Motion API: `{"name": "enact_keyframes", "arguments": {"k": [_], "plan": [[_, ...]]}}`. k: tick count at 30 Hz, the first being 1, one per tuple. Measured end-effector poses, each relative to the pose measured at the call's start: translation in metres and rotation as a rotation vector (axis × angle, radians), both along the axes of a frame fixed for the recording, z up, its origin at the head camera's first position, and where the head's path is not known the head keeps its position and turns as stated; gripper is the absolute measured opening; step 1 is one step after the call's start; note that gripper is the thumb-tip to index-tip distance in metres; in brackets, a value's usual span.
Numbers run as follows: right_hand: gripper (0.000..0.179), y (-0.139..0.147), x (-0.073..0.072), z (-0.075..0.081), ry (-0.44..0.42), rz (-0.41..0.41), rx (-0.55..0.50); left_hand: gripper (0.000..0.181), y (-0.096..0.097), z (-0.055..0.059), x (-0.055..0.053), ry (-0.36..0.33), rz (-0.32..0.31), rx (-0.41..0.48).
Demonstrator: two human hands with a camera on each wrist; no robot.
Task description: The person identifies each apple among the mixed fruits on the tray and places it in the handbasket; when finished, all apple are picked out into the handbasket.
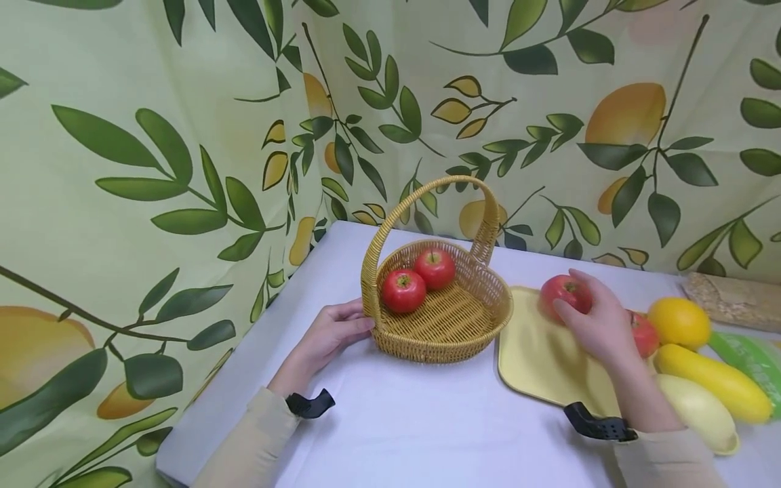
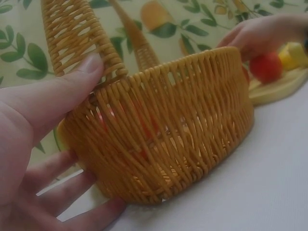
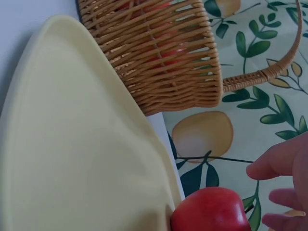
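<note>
A wicker basket (image 1: 448,351) with a tall arched handle stands on the white table, holding two red apples (image 1: 403,291) (image 1: 434,268). My left hand (image 1: 329,333) touches the basket's left side; in the left wrist view its thumb (image 2: 79,72) lies against the handle's base and the spread fingers rest along the outer wall. My right hand (image 1: 601,318) is over the pale yellow tray (image 1: 525,352), reaching around a red apple (image 1: 558,295). The right wrist view shows a gap between its fingers (image 3: 274,163) and that apple (image 3: 209,211). Another red apple (image 1: 644,334) is partly hidden behind the right hand.
Right of the hand are an orange (image 1: 679,322), a long yellow squash-like item (image 1: 714,383) and a pale yellow oval item (image 1: 698,410). A green packet (image 1: 750,362) and a brown bag (image 1: 738,298) lie beyond. Leaf-patterned cloth (image 1: 518,122) hangs behind the table.
</note>
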State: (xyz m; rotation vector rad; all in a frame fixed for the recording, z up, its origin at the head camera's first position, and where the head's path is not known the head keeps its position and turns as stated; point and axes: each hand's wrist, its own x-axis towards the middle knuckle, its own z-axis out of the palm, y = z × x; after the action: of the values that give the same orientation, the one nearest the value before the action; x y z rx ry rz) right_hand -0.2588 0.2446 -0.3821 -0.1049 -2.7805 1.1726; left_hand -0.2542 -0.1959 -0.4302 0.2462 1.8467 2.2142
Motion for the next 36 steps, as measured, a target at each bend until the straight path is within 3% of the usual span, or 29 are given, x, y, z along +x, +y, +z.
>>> {"name": "enact_keyframes", "arguments": {"k": [12, 20, 36], "plan": [[0.104, -0.005, -0.005, -0.002, -0.07, 0.05, 0.113, 0.05, 0.002, 0.003, -0.002, 0.015, -0.013, -0.008], [0.094, -0.011, -0.004, -0.009, -0.031, 0.005, 0.217, 0.049, 0.0, 0.001, -0.001, -0.005, -0.007, -0.002], [0.086, -0.011, -0.004, -0.01, -0.008, 0.057, 0.132, 0.047, 0.0, 0.0, 0.0, 0.004, 0.003, -0.002]]}}
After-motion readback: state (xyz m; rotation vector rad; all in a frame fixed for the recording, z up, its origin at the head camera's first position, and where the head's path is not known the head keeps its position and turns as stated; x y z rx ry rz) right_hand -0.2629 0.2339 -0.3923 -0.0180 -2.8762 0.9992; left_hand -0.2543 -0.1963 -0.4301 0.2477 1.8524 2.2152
